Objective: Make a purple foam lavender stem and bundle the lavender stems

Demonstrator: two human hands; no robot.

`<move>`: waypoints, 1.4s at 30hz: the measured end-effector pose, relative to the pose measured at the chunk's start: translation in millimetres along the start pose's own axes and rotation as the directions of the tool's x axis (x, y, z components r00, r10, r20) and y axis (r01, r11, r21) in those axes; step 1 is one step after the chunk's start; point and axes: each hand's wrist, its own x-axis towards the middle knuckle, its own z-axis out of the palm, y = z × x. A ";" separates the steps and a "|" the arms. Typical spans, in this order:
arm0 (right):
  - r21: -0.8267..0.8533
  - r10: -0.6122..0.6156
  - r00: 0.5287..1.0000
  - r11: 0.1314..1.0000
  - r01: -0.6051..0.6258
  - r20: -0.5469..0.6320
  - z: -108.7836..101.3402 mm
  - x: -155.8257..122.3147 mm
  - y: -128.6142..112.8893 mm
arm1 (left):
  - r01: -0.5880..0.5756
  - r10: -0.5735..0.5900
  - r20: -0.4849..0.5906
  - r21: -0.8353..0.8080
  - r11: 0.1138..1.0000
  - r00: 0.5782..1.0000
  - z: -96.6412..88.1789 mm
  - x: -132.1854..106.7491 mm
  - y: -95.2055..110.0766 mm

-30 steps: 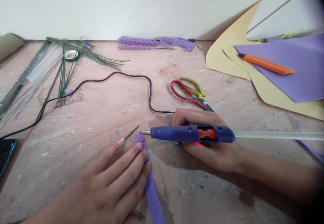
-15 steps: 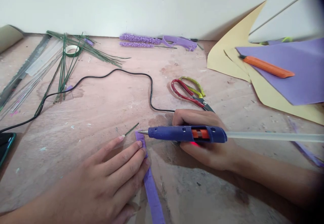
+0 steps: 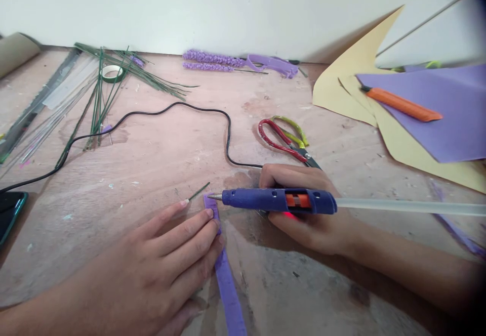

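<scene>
— Where is the purple strip (image 3: pixel 226 275) now?

— Flat on the tabletop (image 3: pixel 159 159), running from the near edge of the view up toward the middle. The left hand (image 3: pixel 163 270) lies on it with its fingers stretched out and apart, gripping nothing. The fingertips press on the strip's upper left edge.

— And the right hand (image 3: pixel 307 214)?

— Wrapped tight round the blue glue gun (image 3: pixel 279 200), which lies level. Its metal nozzle points left and sits at the strip's top end. A clear glue stick (image 3: pixel 410 206) juts out of the back, off to the right.

— Has anything changed from a second ago?

— Very little. Both hands keep their places, and the nozzle is at the same end of the strip as before. The left forefinger has crept a shade up the tabletop. The view itself has shifted slightly.

— What is that by the forefinger?

— A short green wire (image 3: pixel 199 191), slanting up and right from the nail and ending just left of the strip's top.

— And round about?

— Red and yellow scissors (image 3: pixel 284 136) just beyond the right hand. A black cord (image 3: pixel 152 115) loops across the middle. A bundle of green wires (image 3: pixel 102 88) and a tape roll (image 3: pixel 112 73) are at the far left. An orange cutter (image 3: pixel 402 105) rests on a purple sheet (image 3: pixel 444 128) at the right.
</scene>
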 end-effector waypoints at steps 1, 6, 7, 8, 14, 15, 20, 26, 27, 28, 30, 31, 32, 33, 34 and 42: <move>-0.006 0.000 1.000 1.000 0.000 0.000 -0.1 0.1 -0.5 | 0.002 -0.002 -0.001 0.000 1.000 1.000 -0.5 0.0 0.1; -0.021 0.026 0.999 0.999 -0.026 0.020 -1.9 0.6 -5.6 | 0.000 0.000 -0.005 0.000 1.000 1.000 -1.3 0.6 -0.8; -0.021 0.035 0.999 0.999 -0.035 0.024 -2.2 0.6 -6.7 | 0.003 -0.003 -0.004 0.001 1.000 1.000 -1.0 0.6 -0.7; -0.021 0.042 0.999 0.999 -0.042 0.026 -2.4 0.7 -7.7 | 0.003 -0.003 -0.004 0.001 1.000 1.000 -0.6 0.5 -0.5; -0.014 0.031 0.999 0.999 -0.031 0.013 -0.2 0.5 -6.7 | 0.001 -0.001 -0.015 0.000 1.000 1.000 1.5 0.4 0.7; -0.014 0.014 1.000 1.000 -0.014 0.003 0.5 0.4 -5.9 | 0.001 -0.001 -0.015 -0.001 1.000 1.000 1.4 0.9 0.4; -0.020 -0.029 0.999 0.999 0.029 -0.017 2.3 0.8 -4.8 | 0.002 -0.002 -0.008 0.005 1.000 1.000 -0.5 2.4 -0.1; -0.048 -0.056 0.998 0.997 0.055 -0.014 2.2 2.1 -3.4 | -0.001 0.003 -0.041 0.031 1.000 0.999 -0.5 -1.6 1.9; -0.050 -0.055 0.998 0.997 0.054 -0.015 2.2 2.1 -3.5 | 0.000 0.001 -0.047 0.034 0.999 0.999 -0.3 -1.8 2.1; -0.053 -0.040 0.999 0.998 0.039 -0.012 2.0 2.0 -4.0 | 0.001 0.000 -0.053 0.035 0.999 0.999 -0.1 -1.7 2.3; -0.053 0.001 1.000 0.999 -0.001 0.002 1.5 1.7 -6.0 | -0.001 0.003 -0.062 0.034 0.999 0.998 0.2 -1.0 2.7; -0.050 0.016 1.000 0.999 -0.015 0.009 1.2 1.5 -7.2 | 0.002 0.000 -0.062 0.035 0.999 0.998 0.3 -0.6 3.0; -0.045 0.024 1.000 0.999 -0.023 0.013 1.0 1.4 -8.2 | 0.006 -0.003 -0.067 0.038 0.999 0.998 0.4 -0.2 3.3; -0.040 0.023 1.000 0.999 -0.022 0.012 0.8 1.2 -9.0 | 0.009 -0.006 -0.067 0.043 0.999 0.998 0.7 0.0 3.5; -0.034 0.017 1.000 0.999 -0.017 0.009 0.7 1.1 -9.5 | 0.009 -0.006 -0.068 0.044 0.999 0.998 0.9 0.1 3.7; -0.027 0.010 1.000 1.000 -0.010 0.001 1.3 1.0 -9.3 | -0.007 0.010 -0.056 0.053 0.999 0.998 -1.2 -0.3 2.7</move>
